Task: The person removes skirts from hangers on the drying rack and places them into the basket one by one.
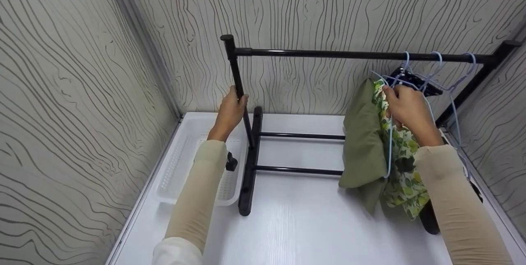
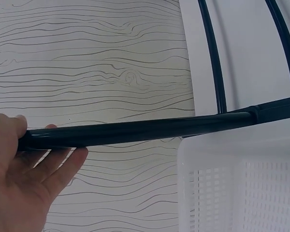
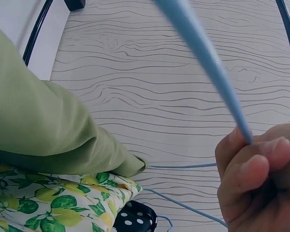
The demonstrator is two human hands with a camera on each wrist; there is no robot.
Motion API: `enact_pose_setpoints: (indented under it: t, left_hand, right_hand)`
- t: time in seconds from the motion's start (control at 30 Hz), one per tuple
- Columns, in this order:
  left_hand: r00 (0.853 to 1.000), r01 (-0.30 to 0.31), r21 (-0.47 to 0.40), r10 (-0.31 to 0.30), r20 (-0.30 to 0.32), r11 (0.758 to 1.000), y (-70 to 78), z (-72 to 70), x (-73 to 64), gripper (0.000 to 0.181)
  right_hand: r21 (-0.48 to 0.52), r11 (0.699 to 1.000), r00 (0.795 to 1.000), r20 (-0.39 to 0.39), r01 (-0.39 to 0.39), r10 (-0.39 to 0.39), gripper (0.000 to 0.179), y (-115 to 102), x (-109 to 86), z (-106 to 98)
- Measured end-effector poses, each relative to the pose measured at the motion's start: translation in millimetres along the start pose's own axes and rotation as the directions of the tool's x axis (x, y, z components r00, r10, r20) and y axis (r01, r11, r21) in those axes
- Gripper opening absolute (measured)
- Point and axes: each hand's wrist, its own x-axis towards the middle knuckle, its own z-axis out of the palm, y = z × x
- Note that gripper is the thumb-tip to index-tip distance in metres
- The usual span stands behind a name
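Note:
My left hand grips the black upright post at the left end of a clothes rack. The left wrist view shows the thumb and fingers curled round this post. Over at the right, my right hand pinches a light blue hanger below the rail; its bent fingers meet the blue bar in the right wrist view. An olive green garment hangs at this hanger, beside a lemon-print garment. A dark polka-dot garment is partly hidden behind my right hand.
Several blue hanger hooks sit on the rack's top rail. A white perforated basket stands left of the rack's black foot, with a small black thing at it. Wood-patterned walls enclose the white table.

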Motion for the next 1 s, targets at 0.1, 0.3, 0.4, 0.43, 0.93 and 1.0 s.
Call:
enact_pose_setpoints:
  t: [0.1, 0.3, 0.4, 0.43, 0.93, 1.0]
  left_hand:
    - [1.0, 0.006, -0.004, -0.006, 0.002, 1.0, 0.8, 0.3, -0.6, 0.036]
    - [1.0, 0.009, 0.002, -0.009, 0.0, 1.0, 0.0, 0.2, -0.6, 0.031]
    - [1.0, 0.005, 0.012, -0.005, -0.006, 1.0, -0.2, 0.5, 0.0, 0.027]
    - [1.0, 0.005, 0.014, -0.005, -0.009, 1.0, -0.4, 0.8, 0.2, 0.026]
    - [1.0, 0.015, -0.014, -0.015, -0.004, 1.0, -3.2, 1.9, 1.1, 0.025]
    - [1.0, 0.011, -0.011, -0.011, -0.005, 1.0, -3.6, 1.6, 1.2, 0.025]
  right_hand:
    - [-0.004, 1.0, 1.0, -0.017, 0.009, -0.009, 0.071, 0.8, 1.1, 0.3]
    - [-0.042, 0.999, 0.997, -0.07, 0.027, -0.03, 0.07, -1.1, 3.1, 1.8]
    - [-0.058, 0.998, 0.995, -0.096, 0.029, -0.034, 0.07, -3.5, 3.9, 1.8]
    - [-0.063, 0.998, 0.995, -0.097, 0.028, -0.034, 0.069, -4.2, 4.2, 1.8]
    - [-0.196, 0.98, 0.986, -0.15, 0.036, -0.066, 0.061, -10.7, 5.7, 3.6]
    - [-0.204, 0.978, 0.983, -0.165, 0.047, -0.082, 0.061, -11.6, 5.2, 4.2]
